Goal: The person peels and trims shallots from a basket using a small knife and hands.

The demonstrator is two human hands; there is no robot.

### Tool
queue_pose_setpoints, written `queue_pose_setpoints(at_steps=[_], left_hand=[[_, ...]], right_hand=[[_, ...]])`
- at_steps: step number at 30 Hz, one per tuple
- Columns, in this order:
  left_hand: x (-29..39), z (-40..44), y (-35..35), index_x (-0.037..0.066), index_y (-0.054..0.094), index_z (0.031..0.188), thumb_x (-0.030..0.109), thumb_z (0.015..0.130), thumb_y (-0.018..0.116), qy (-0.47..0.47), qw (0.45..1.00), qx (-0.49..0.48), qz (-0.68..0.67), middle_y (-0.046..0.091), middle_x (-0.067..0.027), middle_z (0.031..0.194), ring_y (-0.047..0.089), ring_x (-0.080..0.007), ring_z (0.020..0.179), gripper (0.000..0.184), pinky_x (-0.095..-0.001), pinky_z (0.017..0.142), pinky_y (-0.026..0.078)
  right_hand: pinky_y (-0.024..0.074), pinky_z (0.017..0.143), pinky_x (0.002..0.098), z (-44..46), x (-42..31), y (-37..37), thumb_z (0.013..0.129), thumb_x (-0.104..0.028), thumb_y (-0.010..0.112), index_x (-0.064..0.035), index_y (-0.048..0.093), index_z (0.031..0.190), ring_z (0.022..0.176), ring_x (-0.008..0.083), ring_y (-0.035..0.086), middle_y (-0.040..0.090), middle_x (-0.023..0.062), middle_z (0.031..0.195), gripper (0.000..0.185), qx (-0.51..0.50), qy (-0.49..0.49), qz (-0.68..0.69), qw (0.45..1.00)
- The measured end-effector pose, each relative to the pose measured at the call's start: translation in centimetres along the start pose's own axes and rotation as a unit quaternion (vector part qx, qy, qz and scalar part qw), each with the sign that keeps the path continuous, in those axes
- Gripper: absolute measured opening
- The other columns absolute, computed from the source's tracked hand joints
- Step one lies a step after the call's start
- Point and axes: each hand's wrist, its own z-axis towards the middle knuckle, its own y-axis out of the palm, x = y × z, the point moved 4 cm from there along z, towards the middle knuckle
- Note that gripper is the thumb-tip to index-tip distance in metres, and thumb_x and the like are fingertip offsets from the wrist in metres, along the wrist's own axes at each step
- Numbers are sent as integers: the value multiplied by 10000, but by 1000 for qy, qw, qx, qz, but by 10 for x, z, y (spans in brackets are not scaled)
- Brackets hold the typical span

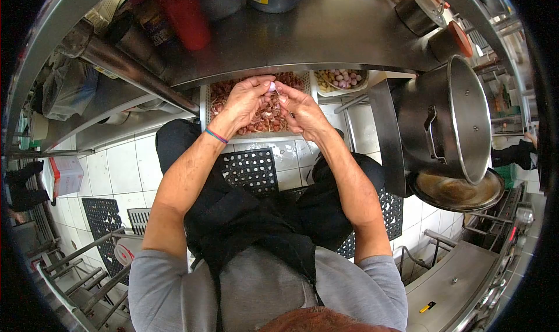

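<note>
A pale purple peeled shallot (272, 87) is pinched in the fingertips of my left hand (247, 99). My right hand (300, 109) is closed, its thumb and fingers meeting the shallot from the other side. A thin sliver shows at its fingertips, too small to tell whether blade or skin. Below both hands lies a white crate (205, 108) full of reddish-brown shallots with loose skins (262, 122). Right of it stands a tray (317, 88) holding peeled purple shallots (347, 77) and yellowish cloves (329, 80).
A steel counter (326, 35) overhangs the crate's far side. At right, a large steel pot (454, 122) stands near a round lid (460, 190). Black perforated mats (250, 169) lie on white floor tiles (125, 163). A yellow-handled tool (428, 307) rests on a steel surface at lower right.
</note>
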Motion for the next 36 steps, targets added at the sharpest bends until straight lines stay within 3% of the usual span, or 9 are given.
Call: queue_pose_setpoints(at_steps=[11, 19, 25, 29, 31, 33, 35, 36], left_hand=[[-1, -1, 1, -35, 591, 1138, 69, 942, 556, 7, 999, -9, 51, 650, -69, 943, 582, -110, 785, 226, -233, 704, 512], [3, -3, 4, -33, 545, 1166, 102, 986, 458, -37, 999, 0, -37, 632, -125, 1030, 582, -129, 788, 241, -244, 696, 520], [3, -3, 4, -23, 518, 1150, 144, 994, 441, -87, 991, -10, -103, 623, -175, 1062, 591, -146, 792, 241, -260, 689, 524], [4, -5, 8, -26, 516, 1143, 146, 994, 442, -103, 989, -9, -107, 617, -194, 1071, 589, -153, 781, 239, -273, 687, 526], [2, -3, 4, -28, 512, 1146, 147, 995, 439, -107, 988, -4, -111, 616, -195, 1077, 588, -153, 782, 242, -277, 686, 526], [3, -3, 2, -29, 506, 1153, 147, 996, 439, -98, 990, 0, -100, 616, -194, 1082, 585, -153, 781, 245, -278, 685, 527], [4, -4, 1, -30, 498, 1162, 146, 997, 441, -75, 995, 4, -72, 616, -191, 1085, 583, -151, 779, 248, -277, 683, 528], [4, -4, -1, -29, 503, 1158, 143, 996, 446, -72, 995, 11, -71, 619, -185, 1082, 582, -147, 778, 243, -273, 681, 528]], right_hand=[[203, 326, 209, 9, 7, -7, 978, -150, 513, -133, 510, 1342, 405, 47, 303, 499, -15, 705, 365, 35, -18, -22, 999], [220, 314, 235, 11, 4, -17, 970, -164, 532, -85, 440, 1383, 393, 59, 302, 512, 10, 708, 430, 70, -38, 50, 996], [409, 447, 265, 18, 9, -28, 935, -133, 579, -29, 444, 1287, 621, 110, 539, 551, 58, 761, 391, 211, -77, -139, 965], [481, 574, 332, 23, 12, -32, 896, -95, 604, -5, 476, 1127, 764, 180, 608, 603, 121, 813, 279, 167, -114, -241, 949], [497, 610, 388, 20, 7, -29, 872, -66, 602, -3, 486, 1056, 770, 256, 637, 626, 168, 838, 226, 142, -155, -364, 907], [507, 656, 441, 15, 5, -26, 847, -38, 592, -8, 500, 1003, 792, 341, 650, 640, 207, 858, 183, 170, -237, -506, 812], [508, 716, 475, 12, 3, -23, 838, -24, 581, -24, 519, 1026, 834, 410, 639, 648, 227, 897, 198, 208, -235, -595, 740], [505, 749, 484, 11, 0, -23, 840, -25, 575, -35, 530, 1071, 861, 435, 624, 651, 229, 928, 235, 225, -186, -612, 735]])
